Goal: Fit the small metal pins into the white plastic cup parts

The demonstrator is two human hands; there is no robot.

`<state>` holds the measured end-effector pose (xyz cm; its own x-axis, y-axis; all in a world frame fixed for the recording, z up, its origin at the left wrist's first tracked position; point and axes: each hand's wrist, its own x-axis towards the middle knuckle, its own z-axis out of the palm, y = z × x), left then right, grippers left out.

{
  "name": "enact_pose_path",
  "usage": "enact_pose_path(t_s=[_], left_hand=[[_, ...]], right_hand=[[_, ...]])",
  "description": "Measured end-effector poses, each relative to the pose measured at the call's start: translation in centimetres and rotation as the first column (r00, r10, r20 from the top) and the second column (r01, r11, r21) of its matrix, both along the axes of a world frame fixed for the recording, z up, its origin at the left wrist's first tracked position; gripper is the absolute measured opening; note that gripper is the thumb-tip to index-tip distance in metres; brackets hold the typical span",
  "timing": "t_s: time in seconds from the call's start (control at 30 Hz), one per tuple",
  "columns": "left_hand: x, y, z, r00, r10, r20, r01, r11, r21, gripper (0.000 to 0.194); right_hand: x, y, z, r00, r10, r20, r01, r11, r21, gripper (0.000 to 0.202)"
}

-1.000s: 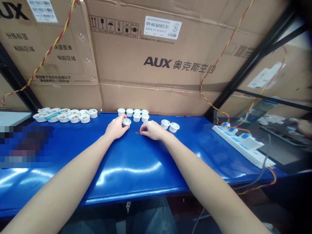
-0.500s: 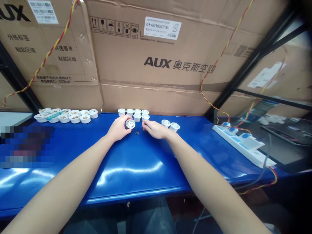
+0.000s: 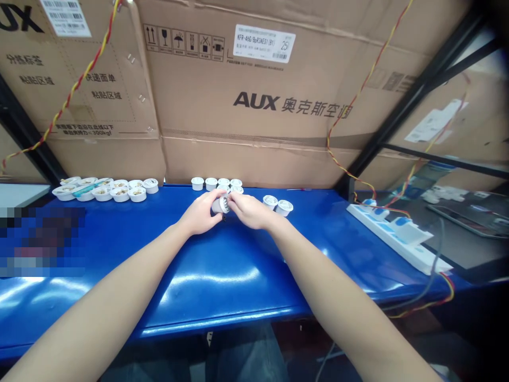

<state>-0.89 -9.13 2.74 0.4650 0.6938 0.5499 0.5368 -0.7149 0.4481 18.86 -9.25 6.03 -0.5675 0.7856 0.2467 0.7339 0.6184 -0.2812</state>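
My left hand (image 3: 201,213) is wrapped round a round white part (image 3: 218,206), tilted so that its open face points right. My right hand (image 3: 249,210) has its fingers pinched together at that open face; whatever is between the fingertips is too small to make out. Beneath the white part, a few tiny dark pieces (image 3: 224,218) lie on the blue table, partly hidden. Just behind my hands stand several white round cups (image 3: 198,183). Two more white cups (image 3: 284,207) are to the right of my right hand.
Several white cups with small parts (image 3: 120,194) stand at the back left, a teal tool (image 3: 85,189) lying across them. A white power strip (image 3: 397,239) is on the right. Cardboard boxes (image 3: 246,143) rise behind the blue table (image 3: 222,286).
The white part has turned from facing up to facing right, and my left hand has moved slightly right. My right hand's fingers have come in to meet the part.
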Motion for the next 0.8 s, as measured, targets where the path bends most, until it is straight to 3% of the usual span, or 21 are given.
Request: enact_pose_path(t_s=[0.33, 0.47, 0.63, 0.8], left_hand=[[0.1, -0.2, 0.1, 0.999, -0.048, 0.003, 0.048, 0.999, 0.006, 0.054], [0.1, -0.1, 0.0, 0.998, -0.051, 0.034, 0.051, 0.999, 0.007, 0.051], [0.1, -0.1, 0.0, 0.993, -0.029, 0.111, 0.029, 1.0, 0.002, 0.045], [0.2, -0.2, 0.0, 0.991, -0.028, 0.127, 0.031, 0.999, -0.018, 0.047]], right_hand=[[0.3, 0.0, 0.4, 0.999, -0.026, 0.02, 0.025, 0.999, 0.039, 0.02], [0.2, 0.3, 0.3, 0.991, -0.019, -0.133, 0.025, 0.999, 0.039, 0.016], [-0.2, 0.8, -0.3, 0.908, -0.075, -0.412, 0.062, 0.997, -0.045, 0.019], [-0.4, 0.8, -0.6, 0.886, -0.056, -0.46, 0.051, 0.998, -0.023, 0.023]])
